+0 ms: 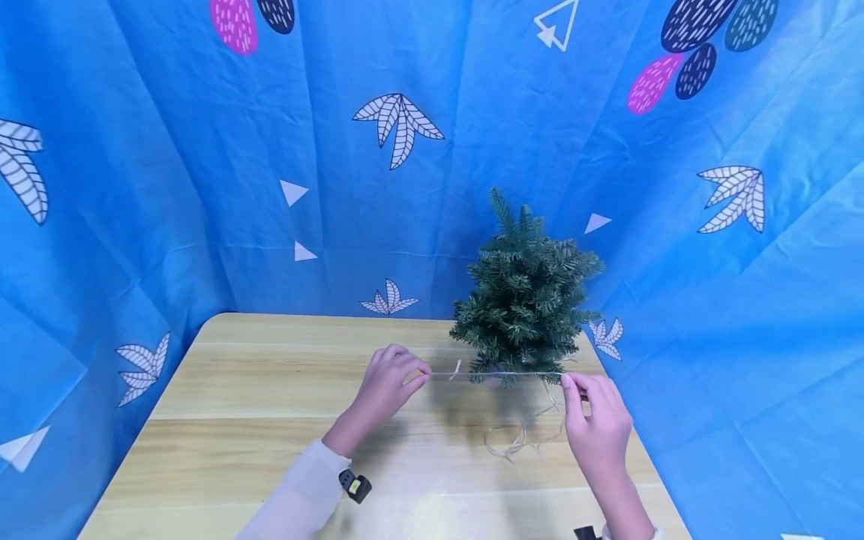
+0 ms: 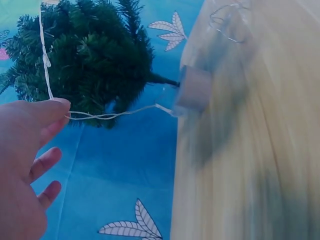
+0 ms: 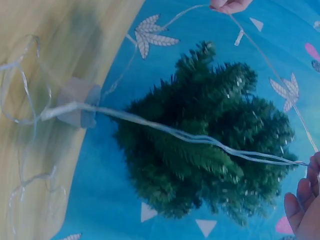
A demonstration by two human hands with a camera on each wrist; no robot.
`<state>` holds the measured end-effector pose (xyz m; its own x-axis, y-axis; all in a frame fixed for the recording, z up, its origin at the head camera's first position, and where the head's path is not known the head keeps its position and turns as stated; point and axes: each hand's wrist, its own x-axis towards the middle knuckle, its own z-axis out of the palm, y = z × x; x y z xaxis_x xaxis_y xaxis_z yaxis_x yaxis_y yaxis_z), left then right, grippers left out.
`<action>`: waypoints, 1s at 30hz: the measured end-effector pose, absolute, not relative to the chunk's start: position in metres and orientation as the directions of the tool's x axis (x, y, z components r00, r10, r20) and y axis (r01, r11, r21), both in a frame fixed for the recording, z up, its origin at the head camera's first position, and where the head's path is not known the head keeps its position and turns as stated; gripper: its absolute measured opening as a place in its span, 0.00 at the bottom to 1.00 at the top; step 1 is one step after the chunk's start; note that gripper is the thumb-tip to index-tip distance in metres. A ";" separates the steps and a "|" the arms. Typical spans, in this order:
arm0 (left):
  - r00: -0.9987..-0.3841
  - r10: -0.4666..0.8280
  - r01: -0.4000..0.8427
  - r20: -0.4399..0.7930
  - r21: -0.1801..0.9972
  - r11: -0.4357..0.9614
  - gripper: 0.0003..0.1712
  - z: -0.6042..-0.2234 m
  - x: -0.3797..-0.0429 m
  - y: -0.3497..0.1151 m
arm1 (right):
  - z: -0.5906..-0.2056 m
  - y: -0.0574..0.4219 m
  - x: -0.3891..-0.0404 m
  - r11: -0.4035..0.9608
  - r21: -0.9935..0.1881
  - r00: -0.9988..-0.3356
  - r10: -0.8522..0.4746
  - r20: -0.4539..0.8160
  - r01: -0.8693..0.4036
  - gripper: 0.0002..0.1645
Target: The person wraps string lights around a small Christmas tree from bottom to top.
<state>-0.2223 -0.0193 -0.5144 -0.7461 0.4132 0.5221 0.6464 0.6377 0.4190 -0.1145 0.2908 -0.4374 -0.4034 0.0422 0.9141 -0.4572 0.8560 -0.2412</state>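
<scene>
A thin clear string light wire (image 1: 499, 373) is stretched level between the two hands, in front of the small green Christmas tree (image 1: 526, 300). My left hand (image 1: 390, 379) pinches one end of this span between thumb and fingertips; in the left wrist view the wire (image 2: 110, 116) hangs from that pinch on both sides. The other end is pinched by my right hand (image 1: 597, 420), near the tree's lower right branches. From there, a doubled length of wire (image 3: 200, 139) with a white sleeve drops toward the table. The tree stands in a pale round pot (image 2: 195, 89).
More loose wire (image 1: 509, 442) lies looped on the wooden table (image 1: 270, 420), in front of the tree. A blue patterned curtain (image 1: 378, 202) hangs behind the table and on both sides. The tree stands near the table's back right edge.
</scene>
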 end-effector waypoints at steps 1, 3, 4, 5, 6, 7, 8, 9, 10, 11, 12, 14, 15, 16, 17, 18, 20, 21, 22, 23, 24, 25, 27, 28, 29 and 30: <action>-0.738 0.408 0.654 0.538 0.418 0.631 0.05 -0.513 -0.223 -0.017 | -0.436 0.293 -0.115 0.853 -0.248 -0.396 0.054 0.917 -0.459 0.05; -0.718 0.400 0.671 0.570 0.413 0.616 0.05 -0.509 -0.224 -0.013 | -0.433 0.298 -0.115 0.846 -0.264 -0.379 0.080 0.922 -0.463 0.05; -0.708 0.395 0.679 0.585 0.411 0.608 0.05 -0.507 -0.225 -0.011 | -0.432 0.300 -0.116 0.844 -0.271 -0.373 0.092 0.923 -0.463 0.05; -0.700 0.390 0.686 0.598 0.412 0.599 0.05 -0.504 -0.225 -0.008 | -0.430 0.303 -0.116 0.840 -0.280 -0.365 0.106 0.925 -0.465 0.04; -0.693 0.385 0.692 0.609 0.415 0.590 0.04 -0.501 -0.226 -0.005 | -0.429 0.306 -0.116 0.835 -0.290 -0.359 0.121 0.926 -0.467 0.04; -0.688 0.381 0.698 0.617 0.419 0.581 0.04 -0.499 -0.226 -0.003 | -0.428 0.309 -0.117 0.829 -0.302 -0.352 0.138 0.926 -0.470 0.04; -0.685 0.376 0.702 0.625 0.426 0.571 0.04 -0.496 -0.226 0.000 | -0.426 0.312 -0.117 0.826 -0.314 -0.349 0.155 0.924 -0.467 0.04; -0.681 0.370 0.706 0.632 0.433 0.560 0.05 -0.493 -0.226 0.003 | -0.425 0.314 -0.118 0.822 -0.329 -0.350 0.171 0.921 -0.464 0.05; -0.677 0.365 0.711 0.639 0.441 0.548 0.05 -0.490 -0.226 0.006 | -0.424 0.317 -0.118 0.818 -0.347 -0.356 0.188 0.915 -0.458 0.05; -0.673 0.361 0.715 0.645 0.444 0.540 0.05 -0.487 -0.225 0.008 | -0.423 0.319 -0.118 0.813 -0.366 -0.365 0.206 0.908 -0.452 0.05; -0.669 0.358 0.720 0.652 0.448 0.530 0.05 -0.484 -0.224 0.011 | -0.422 0.320 -0.118 0.809 -0.384 -0.371 0.224 0.901 -0.445 0.05; -0.664 0.351 0.727 0.661 0.457 0.513 0.06 -0.479 -0.223 0.015 | -0.419 0.324 -0.119 0.802 -0.419 -0.390 0.255 0.885 -0.426 0.06; -0.664 0.348 0.726 0.661 0.461 0.510 0.06 -0.477 -0.223 0.018 | -0.419 0.325 -0.119 0.798 -0.437 -0.402 0.269 0.875 -0.416 0.06; -0.666 0.346 0.725 0.661 0.465 0.509 0.06 -0.475 -0.222 0.020 | -0.418 0.326 -0.120 0.793 -0.454 -0.409 0.287 0.866 -0.407 0.06; -0.670 0.344 0.722 0.658 0.470 0.508 0.06 -0.474 -0.222 0.022 | -0.418 0.327 -0.120 0.788 -0.468 -0.413 0.301 0.859 -0.399 0.06; -0.676 0.340 0.717 0.654 0.476 0.510 0.06 -0.473 -0.222 0.024 | -0.417 0.329 -0.121 0.784 -0.483 -0.423 0.314 0.850 -0.389 0.07; -0.685 0.331 0.708 0.649 0.484 0.515 0.06 -0.471 -0.221 0.027 | -0.418 0.332 -0.122 0.776 -0.514 -0.441 0.342 0.830 -0.367 0.07; -0.688 0.327 0.705 0.648 0.489 0.514 0.06 -0.470 -0.221 0.030 | -0.418 0.334 -0.122 0.768 -0.531 -0.448 0.358 0.819 -0.357 0.08; -0.689 0.323 0.703 0.648 0.491 0.515 0.06 -0.469 -0.221 0.032 | -0.418 0.335 -0.123 0.761 -0.547 -0.454 0.373 0.809 -0.349 0.08; -0.689 0.319 0.703 0.651 0.492 0.514 0.06 -0.468 -0.221 0.034 | -0.419 0.337 -0.123 0.756 -0.560 -0.462 0.385 0.798 -0.337 0.09; -0.685 0.313 0.705 0.658 0.488 0.514 0.06 -0.467 -0.221 0.036 | -0.419 0.339 -0.124 0.750 -0.577 -0.469 0.402 0.786 -0.323 0.10; -0.680 0.308 0.707 0.665 0.486 0.514 0.06 -0.466 -0.221 0.039 | -0.419 0.341 -0.125 0.745 -0.591 -0.473 0.418 0.776 -0.310 0.11; -0.669 0.299 0.712 0.681 0.472 0.519 0.06 -0.464 -0.221 0.043 | -0.420 0.343 -0.127 0.733 -0.622 -0.482 0.454 0.750 -0.276 0.12; -0.662 0.295 0.715 0.689 0.462 0.525 0.07 -0.463 -0.222 0.046 | -0.420 0.344 -0.128 0.726 -0.637 -0.488 0.472 0.735 -0.258 0.13; -0.655 0.292 0.718 0.697 0.454 0.527 0.07 -0.462 -0.222 0.048 | -0.420 0.345 -0.129 0.717 -0.655 -0.495 0.491 0.717 -0.237 0.14; -0.650 0.291 0.719 0.702 0.445 0.534 0.07 -0.461 -0.222 0.051 | -0.420 0.346 -0.130 0.705 -0.675 -0.498 0.514 0.698 -0.219 0.15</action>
<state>-0.2221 0.0506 -0.4608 -0.6501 0.2908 0.7020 0.7192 0.5338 0.4448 -0.1297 0.3463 -0.4199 -0.4984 0.5139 0.6982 -0.2188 0.7047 -0.6749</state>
